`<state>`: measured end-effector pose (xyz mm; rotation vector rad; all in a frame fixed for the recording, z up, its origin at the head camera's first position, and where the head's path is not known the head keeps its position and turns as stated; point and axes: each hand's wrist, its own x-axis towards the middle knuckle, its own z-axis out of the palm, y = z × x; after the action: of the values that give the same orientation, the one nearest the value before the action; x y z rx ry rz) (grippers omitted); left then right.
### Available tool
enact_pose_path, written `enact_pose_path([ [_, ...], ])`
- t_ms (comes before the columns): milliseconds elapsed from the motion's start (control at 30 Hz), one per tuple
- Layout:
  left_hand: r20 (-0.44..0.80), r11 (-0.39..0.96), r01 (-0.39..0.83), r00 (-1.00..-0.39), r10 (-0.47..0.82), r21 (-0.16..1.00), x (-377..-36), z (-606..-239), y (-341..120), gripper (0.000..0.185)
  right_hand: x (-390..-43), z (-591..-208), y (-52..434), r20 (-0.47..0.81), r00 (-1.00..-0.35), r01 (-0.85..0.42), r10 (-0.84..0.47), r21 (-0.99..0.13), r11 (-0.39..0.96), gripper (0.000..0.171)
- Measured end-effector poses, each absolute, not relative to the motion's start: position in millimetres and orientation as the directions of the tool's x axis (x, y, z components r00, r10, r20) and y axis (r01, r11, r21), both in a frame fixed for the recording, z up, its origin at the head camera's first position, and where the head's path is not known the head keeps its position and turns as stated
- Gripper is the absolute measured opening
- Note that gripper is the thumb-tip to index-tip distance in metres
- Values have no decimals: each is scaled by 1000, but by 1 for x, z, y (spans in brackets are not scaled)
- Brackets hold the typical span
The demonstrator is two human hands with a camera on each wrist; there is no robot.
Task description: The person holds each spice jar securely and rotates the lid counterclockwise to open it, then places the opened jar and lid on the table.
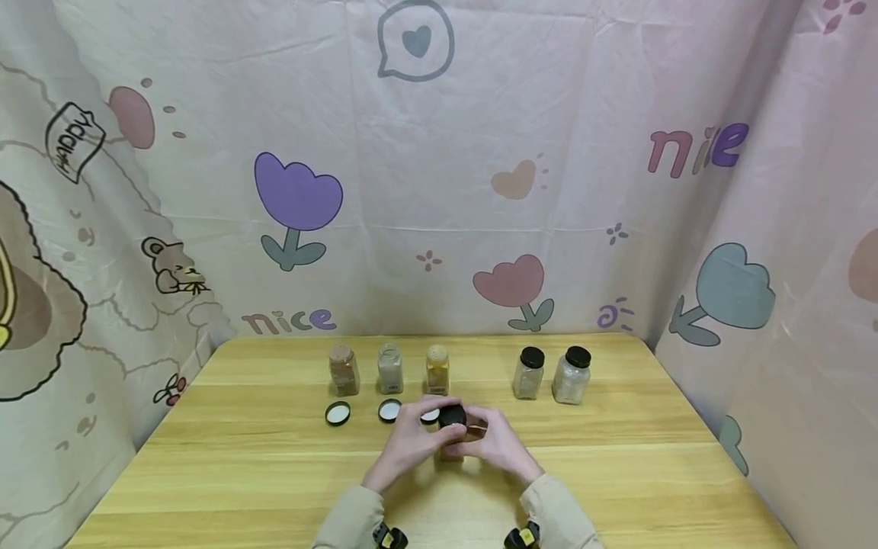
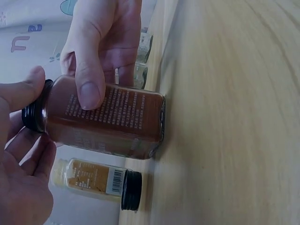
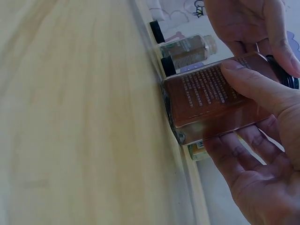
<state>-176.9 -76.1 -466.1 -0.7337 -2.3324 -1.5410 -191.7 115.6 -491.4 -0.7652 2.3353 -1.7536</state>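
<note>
1. From the head camera, we see both hands meeting at the middle of the wooden counter [image 1: 617, 473] around one brown spice jar [image 1: 454, 444] that stands upright. The left hand [image 1: 410, 441] curls over its black cap [image 1: 453, 416]; the right hand [image 1: 499, 442] wraps the jar's body. Behind stand five more jars: three open ones [image 1: 389, 369] on the left and two black-capped ones [image 1: 551, 374] on the right. Three loose lids [image 1: 338, 413] lie before the open jars, the third partly hidden by the left hand.

2. From the left wrist camera, we see the left hand's [image 2: 23, 159] thumb and fingers bracketing the cap [image 2: 33, 111], while the right hand's [image 2: 105, 42] thumb presses the printed label.

3. From the right wrist camera, we see the right hand [image 3: 262, 159] clamped around the jar [image 3: 215, 101], its base on the counter [image 3: 84, 117].
</note>
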Motion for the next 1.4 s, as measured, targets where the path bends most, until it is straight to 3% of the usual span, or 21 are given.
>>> enact_pose_path([
  [400, 451, 351, 497, -867, 210, 793, -173, -465, -72, 42, -192, -493, 115, 219, -861, -339, -458, -920, 198, 48],
  [667, 557, 416, 552, -821, 124, 723, -173, -467, -65, 39, -193, -493, 113, 239, -870, -357, -430, -909, 216, 44],
  [1067, 490, 178, 598, -765, 418, 782, -179, -467, -78, 40, -194, -494, 115, 190, -853, -338, -487, -911, 236, 41],
  [1400, 478, 175, 579, -779, 405, 797, -182, -470, -80, 41, -192, -494, 115, 175, -852, -305, -493, -932, 197, 46],
])
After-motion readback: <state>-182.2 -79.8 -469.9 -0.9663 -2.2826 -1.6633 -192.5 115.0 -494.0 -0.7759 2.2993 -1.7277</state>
